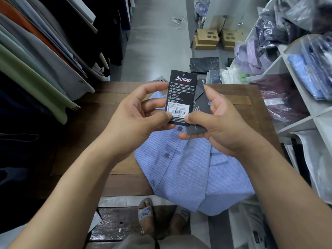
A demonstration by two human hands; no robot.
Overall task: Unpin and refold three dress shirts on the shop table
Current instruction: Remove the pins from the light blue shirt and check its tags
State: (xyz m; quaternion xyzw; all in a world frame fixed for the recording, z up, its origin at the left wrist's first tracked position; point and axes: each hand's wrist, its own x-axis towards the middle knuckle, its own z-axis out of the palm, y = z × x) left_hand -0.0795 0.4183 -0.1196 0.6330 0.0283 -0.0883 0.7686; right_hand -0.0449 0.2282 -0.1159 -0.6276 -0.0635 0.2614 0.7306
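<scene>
Your left hand (pixel 136 112) pinches a stiff black rectangular tag (pixel 179 97) — "BLENTINO", 425 000 đ; your right hand (pixel 221 123) pinches a matte grey card (pixel 199 108) (above the fine-checked blue shirt (pixel 188 168)).

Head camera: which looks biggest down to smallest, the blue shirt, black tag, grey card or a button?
1. blue shirt
2. black tag, though it is held nearer the camera
3. grey card, partly hidden, so unsure against the tag
4. button
</scene>
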